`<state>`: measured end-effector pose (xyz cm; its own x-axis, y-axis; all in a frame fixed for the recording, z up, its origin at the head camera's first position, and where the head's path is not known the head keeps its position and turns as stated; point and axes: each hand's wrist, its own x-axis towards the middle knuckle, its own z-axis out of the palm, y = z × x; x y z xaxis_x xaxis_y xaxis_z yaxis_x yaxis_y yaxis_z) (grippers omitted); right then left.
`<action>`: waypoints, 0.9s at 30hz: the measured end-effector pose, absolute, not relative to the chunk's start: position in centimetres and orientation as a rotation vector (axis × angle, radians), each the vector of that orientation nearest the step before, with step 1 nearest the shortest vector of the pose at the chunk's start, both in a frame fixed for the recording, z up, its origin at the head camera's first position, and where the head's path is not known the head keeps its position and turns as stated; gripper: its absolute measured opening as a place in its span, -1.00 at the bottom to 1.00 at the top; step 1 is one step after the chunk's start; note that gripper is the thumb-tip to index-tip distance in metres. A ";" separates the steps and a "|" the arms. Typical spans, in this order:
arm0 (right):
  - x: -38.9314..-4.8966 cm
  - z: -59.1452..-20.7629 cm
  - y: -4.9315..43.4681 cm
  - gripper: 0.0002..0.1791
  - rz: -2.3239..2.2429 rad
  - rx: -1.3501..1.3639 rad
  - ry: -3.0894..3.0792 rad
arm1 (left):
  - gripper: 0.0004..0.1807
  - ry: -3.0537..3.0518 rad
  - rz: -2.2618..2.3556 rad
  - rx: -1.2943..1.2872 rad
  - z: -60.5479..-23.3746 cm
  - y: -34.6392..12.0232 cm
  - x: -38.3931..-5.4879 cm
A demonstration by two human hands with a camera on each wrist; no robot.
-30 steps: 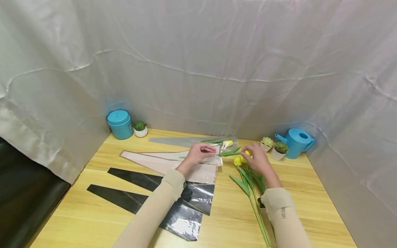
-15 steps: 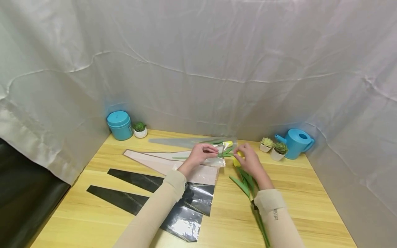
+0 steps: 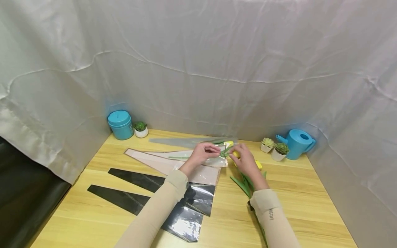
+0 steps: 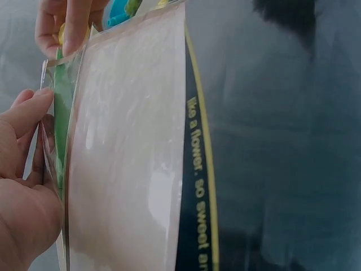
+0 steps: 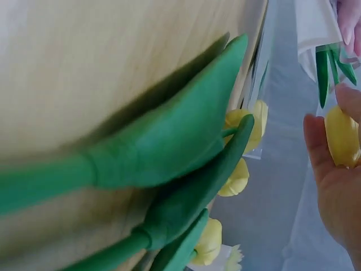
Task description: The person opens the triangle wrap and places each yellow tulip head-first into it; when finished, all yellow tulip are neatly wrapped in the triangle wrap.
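My left hand pinches the open end of a clear-fronted flower sleeve, its thumb on the film in the left wrist view. My right hand holds a yellow artificial tulip by its bloom, just outside the sleeve's mouth. The tulip's green leaves are partly inside the sleeve, and its stem shows along the sleeve toward the narrow end. More yellow tulips with green leaves lie on the table under my right forearm, which hides part of them.
A pink-white sleeve and two black sleeves lie at left. Behind, a grey sleeve contains a tulip. A blue canister and small potted plant stand back left; two succulents and a blue watering can back right.
My right hand has moved left toward my left hand, carrying the tulip farther into the sleeve. Its stem now reaches farther left. The left hand has barely moved.
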<state>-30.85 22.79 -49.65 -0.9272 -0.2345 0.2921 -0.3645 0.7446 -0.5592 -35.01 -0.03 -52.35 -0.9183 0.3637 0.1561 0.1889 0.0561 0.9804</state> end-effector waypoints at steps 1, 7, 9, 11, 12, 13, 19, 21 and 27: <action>-30.8 -49.7 22.9 -0.80 0.991 0.458 -2.736 | -0.73 2.182 1.989 0.574 -52.3 -0.1 -35.0; -30.3 -49.3 24.2 -0.50 1.440 0.264 -2.727 | -0.74 2.191 1.985 0.578 -52.2 -0.4 -35.0; -30.1 -49.3 24.6 -0.48 1.539 0.223 -2.736 | -0.74 2.194 1.984 0.573 -52.3 -0.5 -35.0; -29.9 -49.3 25.0 -0.45 1.592 0.218 -2.740 | -0.74 2.198 1.985 0.569 -52.5 -0.5 -35.1; -29.9 -49.3 25.1 -0.45 1.612 0.219 -2.733 | -0.74 2.199 1.986 0.569 -52.5 -0.6 -35.1; -29.8 -49.3 25.2 -0.45 1.622 0.223 -2.727 | -0.74 2.198 1.987 0.568 -52.6 -0.6 -35.1; -29.7 -49.4 25.3 -0.51 1.583 0.196 -2.706 | -0.74 2.185 2.003 0.573 -52.7 -0.5 -35.2; -29.8 -49.4 25.2 -0.53 1.546 0.183 -2.702 | -0.73 2.173 2.015 0.582 -52.7 -0.5 -35.2; -29.9 -49.3 24.6 -0.54 1.499 0.170 -2.683 | -0.74 2.173 2.020 0.602 -52.7 -0.5 -35.1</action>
